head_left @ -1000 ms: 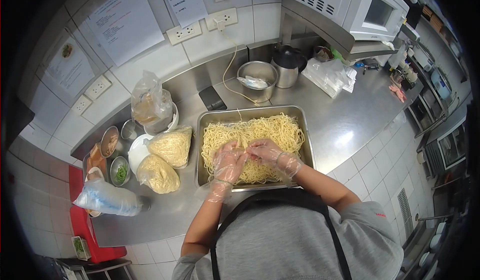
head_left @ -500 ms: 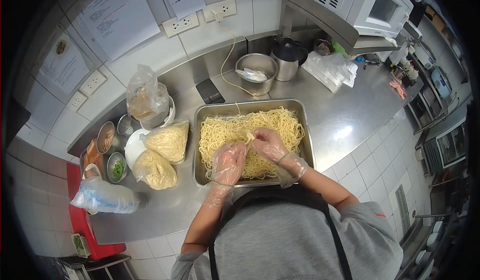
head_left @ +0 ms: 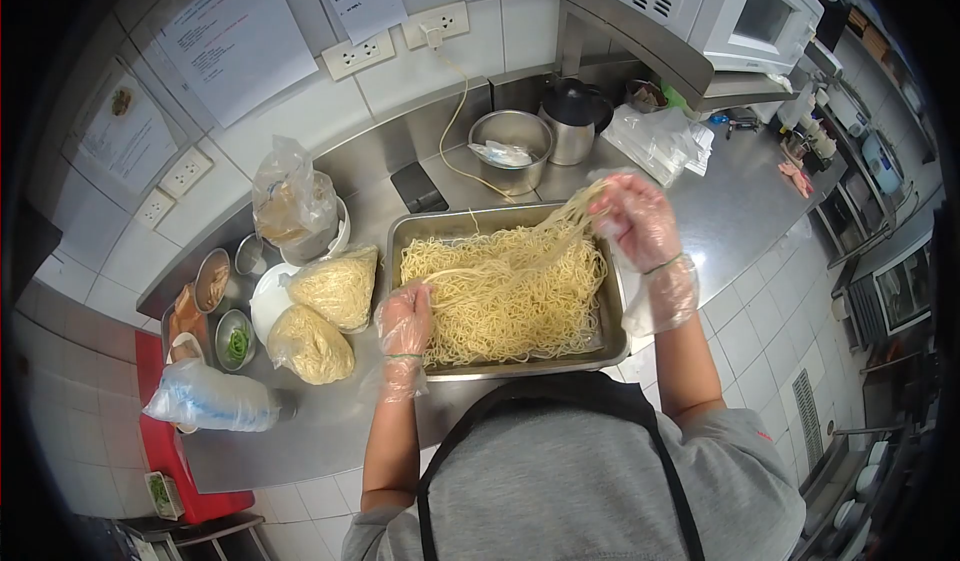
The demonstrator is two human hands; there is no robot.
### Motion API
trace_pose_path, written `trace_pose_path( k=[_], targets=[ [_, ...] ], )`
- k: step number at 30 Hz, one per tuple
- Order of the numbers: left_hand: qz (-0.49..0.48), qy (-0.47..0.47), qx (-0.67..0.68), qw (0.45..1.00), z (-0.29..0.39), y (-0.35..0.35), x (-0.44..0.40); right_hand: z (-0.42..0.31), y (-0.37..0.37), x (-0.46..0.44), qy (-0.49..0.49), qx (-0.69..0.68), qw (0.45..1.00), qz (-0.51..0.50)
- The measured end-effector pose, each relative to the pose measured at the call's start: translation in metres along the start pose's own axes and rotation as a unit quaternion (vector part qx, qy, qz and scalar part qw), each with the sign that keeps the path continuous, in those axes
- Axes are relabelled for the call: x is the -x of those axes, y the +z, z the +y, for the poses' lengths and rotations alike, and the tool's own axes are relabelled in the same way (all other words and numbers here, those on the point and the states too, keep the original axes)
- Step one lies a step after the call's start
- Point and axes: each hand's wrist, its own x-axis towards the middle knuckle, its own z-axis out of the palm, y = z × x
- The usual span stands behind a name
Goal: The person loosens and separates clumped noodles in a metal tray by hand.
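A deep steel tray [head_left: 510, 369] on the counter holds a thick layer of yellow noodles [head_left: 510, 311]. My left hand [head_left: 406, 323], in a clear plastic glove banded at the wrist, is closed on strands at the tray's left side. My right hand [head_left: 640, 223], gloved the same way, is raised over the tray's back right corner, gripping a bunch of noodles. Those strands stretch from it down and left across the tray toward my left hand.
Left of the tray are two bags of noodles [head_left: 335, 286], a bowl of chopped greens [head_left: 235, 339] and a bagged tub [head_left: 295, 206]. Behind stand a steel bowl [head_left: 511, 161] and a jug [head_left: 572, 126]; a microwave [head_left: 755, 21] sits on the shelf above.
My hands have moved apart from the middle of the tray, the left going left and the right going up and right. Noodles are now stretched out between them.
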Motion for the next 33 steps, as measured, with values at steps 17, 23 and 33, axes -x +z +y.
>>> trace_pose_path(
  k=[17,23,33],
  targets=[
    [-0.157,0.141,0.302,0.930,0.100,0.006,-0.013,0.020,0.043,0.000,0.065,0.172,0.971,-0.152],
    [-0.127,0.113,0.353,0.920,0.071,0.025,-0.008,-0.005,0.041,-0.001,0.023,0.271,0.954,-0.126],
    [-0.137,-0.025,0.463,0.875,0.078,0.021,-0.012,0.055,0.065,0.019,0.007,0.453,0.875,-0.174]
  ],
)
